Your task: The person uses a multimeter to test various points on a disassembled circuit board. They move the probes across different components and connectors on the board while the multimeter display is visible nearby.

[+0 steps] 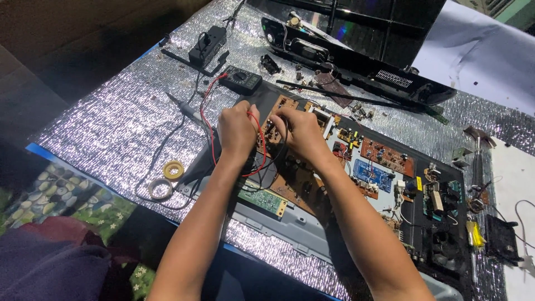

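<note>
Under both hands (270, 131) lies the brown circuit board (295, 181).

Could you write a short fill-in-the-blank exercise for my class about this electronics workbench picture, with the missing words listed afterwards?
1. The left hand pinches a ____ test lead over the brown circuit board.
2. The black multimeter lies on the ____ foil mat, beyond the hands.
3. Two rolls of tape lie to the ____ of the left forearm.
4. Beside the right hand, toward the right, sits a small ____ circuit board.

Missing words: red; silver; left; blue
</note>
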